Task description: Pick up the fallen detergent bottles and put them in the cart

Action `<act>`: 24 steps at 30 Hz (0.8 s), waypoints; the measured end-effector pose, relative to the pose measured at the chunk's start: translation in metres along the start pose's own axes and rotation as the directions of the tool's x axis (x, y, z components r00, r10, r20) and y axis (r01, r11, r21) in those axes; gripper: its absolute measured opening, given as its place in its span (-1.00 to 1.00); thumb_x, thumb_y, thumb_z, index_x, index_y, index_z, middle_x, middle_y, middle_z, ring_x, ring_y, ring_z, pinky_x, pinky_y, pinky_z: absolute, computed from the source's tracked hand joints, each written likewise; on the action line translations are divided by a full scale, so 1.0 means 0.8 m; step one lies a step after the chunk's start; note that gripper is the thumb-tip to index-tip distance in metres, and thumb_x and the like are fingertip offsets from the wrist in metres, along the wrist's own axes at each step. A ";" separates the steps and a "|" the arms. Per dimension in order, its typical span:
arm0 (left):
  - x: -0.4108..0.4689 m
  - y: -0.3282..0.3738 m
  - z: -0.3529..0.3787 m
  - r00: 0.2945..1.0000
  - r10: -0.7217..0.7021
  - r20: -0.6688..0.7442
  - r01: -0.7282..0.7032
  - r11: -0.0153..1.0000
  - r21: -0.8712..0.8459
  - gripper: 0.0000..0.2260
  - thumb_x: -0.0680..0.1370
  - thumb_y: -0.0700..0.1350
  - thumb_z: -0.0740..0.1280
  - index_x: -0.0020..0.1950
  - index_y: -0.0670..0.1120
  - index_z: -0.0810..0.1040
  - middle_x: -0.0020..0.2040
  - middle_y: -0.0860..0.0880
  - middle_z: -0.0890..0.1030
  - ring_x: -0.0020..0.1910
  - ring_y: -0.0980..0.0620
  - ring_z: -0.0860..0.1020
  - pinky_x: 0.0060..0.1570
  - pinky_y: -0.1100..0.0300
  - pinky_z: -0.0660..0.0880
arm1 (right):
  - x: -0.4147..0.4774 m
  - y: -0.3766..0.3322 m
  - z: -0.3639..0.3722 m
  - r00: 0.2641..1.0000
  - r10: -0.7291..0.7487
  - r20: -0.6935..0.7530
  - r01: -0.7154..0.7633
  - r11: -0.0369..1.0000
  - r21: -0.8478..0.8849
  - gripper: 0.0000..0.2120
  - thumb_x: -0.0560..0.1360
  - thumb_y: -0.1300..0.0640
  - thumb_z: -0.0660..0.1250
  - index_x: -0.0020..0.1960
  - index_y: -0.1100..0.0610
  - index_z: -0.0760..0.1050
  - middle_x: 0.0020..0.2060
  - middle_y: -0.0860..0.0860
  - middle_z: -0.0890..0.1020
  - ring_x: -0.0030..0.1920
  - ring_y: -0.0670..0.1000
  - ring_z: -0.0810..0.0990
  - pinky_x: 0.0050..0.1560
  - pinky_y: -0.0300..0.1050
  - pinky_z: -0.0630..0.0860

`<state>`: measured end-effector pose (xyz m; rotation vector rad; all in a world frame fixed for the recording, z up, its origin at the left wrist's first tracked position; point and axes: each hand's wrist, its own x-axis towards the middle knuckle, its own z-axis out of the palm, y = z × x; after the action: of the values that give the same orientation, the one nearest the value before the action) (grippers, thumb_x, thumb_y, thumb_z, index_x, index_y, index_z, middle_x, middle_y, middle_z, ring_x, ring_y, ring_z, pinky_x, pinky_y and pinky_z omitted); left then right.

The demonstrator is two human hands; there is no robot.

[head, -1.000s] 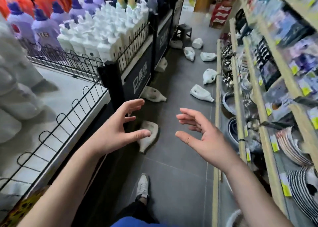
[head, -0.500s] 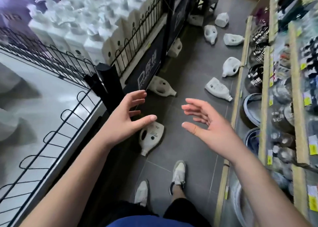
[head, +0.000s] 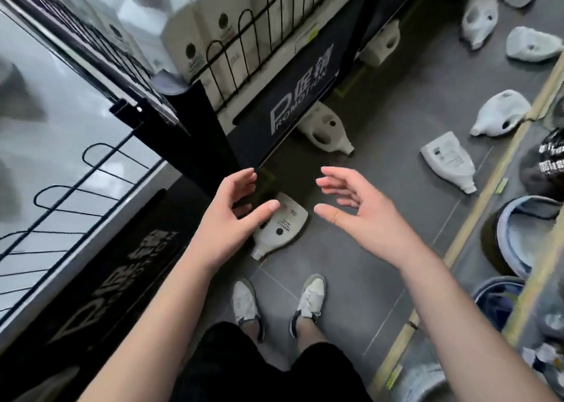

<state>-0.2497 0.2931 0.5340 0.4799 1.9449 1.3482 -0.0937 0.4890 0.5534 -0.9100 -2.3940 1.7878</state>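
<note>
Both hands are hanging open with fingers spread, holding nothing. The left hand (head: 235,218) is floating right above the nearest white bottle (head: 282,226), hiding part of it. The right hand (head: 363,215) is hanging just beside that bottle. The bottle is lying flat on the grey floor (head: 351,279), just in front of the white shoes (head: 277,299). More fallen bottles (head: 448,160) are lying farther along. Compared with a moment ago, the view is looking more steeply down, and the hands are looking bigger and closer to the bottle.
</note>
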 end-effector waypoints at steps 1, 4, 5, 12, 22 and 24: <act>0.014 -0.020 0.008 0.999 -0.036 -0.011 0.036 0.999 -0.026 -0.34 0.38 0.19 0.51 0.46 0.16 0.42 0.44 0.17 0.52 0.39 0.30 0.50 0.26 0.42 0.49 | 0.017 0.017 0.004 1.000 0.021 0.018 -0.021 1.000 -0.006 -0.48 0.54 0.06 0.52 0.41 -0.20 0.42 0.27 -0.23 0.63 0.31 -0.25 0.57 0.42 -0.08 0.48; 0.059 -0.092 0.032 0.987 -0.153 -0.050 0.149 0.985 -0.086 -0.32 0.37 0.22 0.52 0.45 0.14 0.44 0.41 0.15 0.54 0.38 0.26 0.52 0.28 0.36 0.51 | 0.073 0.081 0.027 0.996 0.079 0.051 -0.078 0.997 -0.020 -0.49 0.53 0.03 0.52 0.42 -0.18 0.43 0.25 -0.23 0.64 0.29 -0.27 0.57 0.41 -0.10 0.48; 0.077 -0.121 0.041 0.979 -0.194 -0.069 0.187 0.977 -0.100 -0.31 0.37 0.25 0.54 0.45 0.14 0.44 0.41 0.15 0.54 0.38 0.24 0.53 0.30 0.33 0.50 | 0.095 0.107 0.035 0.994 0.090 0.062 -0.088 0.996 -0.026 -0.48 0.53 0.03 0.53 0.42 -0.16 0.44 0.25 -0.22 0.64 0.29 -0.26 0.58 0.40 -0.11 0.48; 0.170 -0.348 0.115 0.827 -0.533 -0.178 0.477 0.834 -0.279 0.03 0.17 0.48 0.57 0.54 0.07 0.39 0.43 0.06 0.52 0.39 0.12 0.53 0.48 0.06 0.44 | 0.260 0.298 0.105 0.971 0.123 0.206 -0.075 0.971 -0.227 -0.36 0.47 -0.07 0.57 0.48 -0.07 0.42 0.29 -0.14 0.62 0.29 -0.12 0.59 0.35 -0.14 0.48; 0.275 -0.645 0.229 0.295 -0.922 0.252 0.726 0.045 -0.686 -0.01 0.09 0.54 0.55 0.36 -0.03 0.60 0.21 -0.08 0.68 0.27 -0.20 0.63 0.13 -0.10 0.58 | 0.443 0.544 0.247 0.883 0.179 0.433 0.179 0.726 -0.664 -0.29 0.48 -0.12 0.54 0.56 -0.06 0.37 0.50 0.05 0.47 0.45 0.13 0.50 0.40 -0.07 0.43; 0.288 -0.649 0.239 0.266 -0.938 0.224 0.697 0.026 -0.717 -0.25 0.38 0.46 0.46 0.22 -0.14 0.48 0.20 -0.16 0.56 0.42 -0.30 0.50 0.39 -0.28 0.44 | 0.462 0.584 0.270 0.874 0.197 0.444 0.205 0.680 -0.704 -0.25 0.46 -0.13 0.55 0.58 -0.10 0.35 0.52 0.05 0.43 0.44 0.17 0.49 0.41 0.00 0.45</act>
<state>-0.2193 0.3679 -0.0597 -1.2750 1.1877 1.1401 -0.2717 0.5516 -0.0514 -0.4518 -3.5675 1.0651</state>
